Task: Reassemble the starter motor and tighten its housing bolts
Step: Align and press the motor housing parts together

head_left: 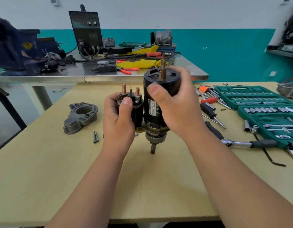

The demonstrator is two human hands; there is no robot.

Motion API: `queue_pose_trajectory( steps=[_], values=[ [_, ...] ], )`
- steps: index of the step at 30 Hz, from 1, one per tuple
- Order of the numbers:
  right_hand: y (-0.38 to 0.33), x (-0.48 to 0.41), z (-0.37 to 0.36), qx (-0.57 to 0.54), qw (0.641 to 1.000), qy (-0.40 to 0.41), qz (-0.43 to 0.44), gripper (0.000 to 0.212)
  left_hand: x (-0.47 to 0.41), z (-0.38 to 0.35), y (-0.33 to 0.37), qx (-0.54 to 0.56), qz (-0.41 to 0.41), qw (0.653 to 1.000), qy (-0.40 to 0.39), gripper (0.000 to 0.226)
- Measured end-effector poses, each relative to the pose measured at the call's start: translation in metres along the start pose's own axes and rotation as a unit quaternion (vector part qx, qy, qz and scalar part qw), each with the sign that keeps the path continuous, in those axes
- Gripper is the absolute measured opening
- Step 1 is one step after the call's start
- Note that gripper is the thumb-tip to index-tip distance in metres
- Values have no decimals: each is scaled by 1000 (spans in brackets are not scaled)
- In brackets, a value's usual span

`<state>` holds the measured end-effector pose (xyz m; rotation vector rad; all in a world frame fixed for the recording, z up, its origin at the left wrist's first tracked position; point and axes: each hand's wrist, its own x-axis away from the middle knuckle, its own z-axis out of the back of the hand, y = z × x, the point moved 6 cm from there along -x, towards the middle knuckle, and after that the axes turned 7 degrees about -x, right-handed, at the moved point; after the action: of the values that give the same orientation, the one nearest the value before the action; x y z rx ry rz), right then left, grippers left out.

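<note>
The fingers [126, 102] of the left hand [117, 119] are curled round the black solenoid [138, 112], thumb pressed on its upper rim just below the copper terminal studs [124, 89]. The right hand [178, 106] wraps the motor's black field housing [170, 88] near the top, with the thumb flat on the front and the other fingers round the back. Both hands hold firmly and neither is free.

The partly assembled starter motor stands upright over the middle of the wooden table [60, 178]. The armature shaft [163, 68] pokes out of the open top end, and the drive shaft [152, 148] points down, at or just above the tabletop (contact is hard to call from here).

It is probably dense and heavy for its bulk, being steel shell and copper windings. It looks rigid, and its smooth painted sides could slip in bare palms. The broad cylinders are the safest places to hold. The threaded studs and the thin blade terminal between them look easy to bend or mar, so they are best left alone.

The grey cast nose housing [80, 116] lies to the left, well apart. Two long bolts [96, 137] lie nearer, beside the left wrist. A ratchet [236, 143] and an open socket set [257, 99] lie to the right.
</note>
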<state>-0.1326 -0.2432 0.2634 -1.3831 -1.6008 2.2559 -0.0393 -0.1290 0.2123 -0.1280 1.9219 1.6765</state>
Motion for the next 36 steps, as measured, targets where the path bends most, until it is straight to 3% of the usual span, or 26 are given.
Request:
queue_pose_trajectory(
  steps=[4,10,13,22,36],
  values=[
    [3,-2,2,-35,998,-46,-16,49,-2,-1,0,12,3,1000,-12,13],
    [-1,-4,-2,-5,999,-43,-5,48,-7,-1,-2,16,13,999,-42,18],
    [7,-2,0,-43,998,-40,-19,53,-11,-1,-5,15,24,997,-72,21],
    [6,5,-1,0,1000,11,0,56,0,0,-5,2,-4,1000,4,21],
    [9,-3,8,34,999,-11,-27,42,-11,-10,-5,1,22,1000,-18,16]
  ],
)
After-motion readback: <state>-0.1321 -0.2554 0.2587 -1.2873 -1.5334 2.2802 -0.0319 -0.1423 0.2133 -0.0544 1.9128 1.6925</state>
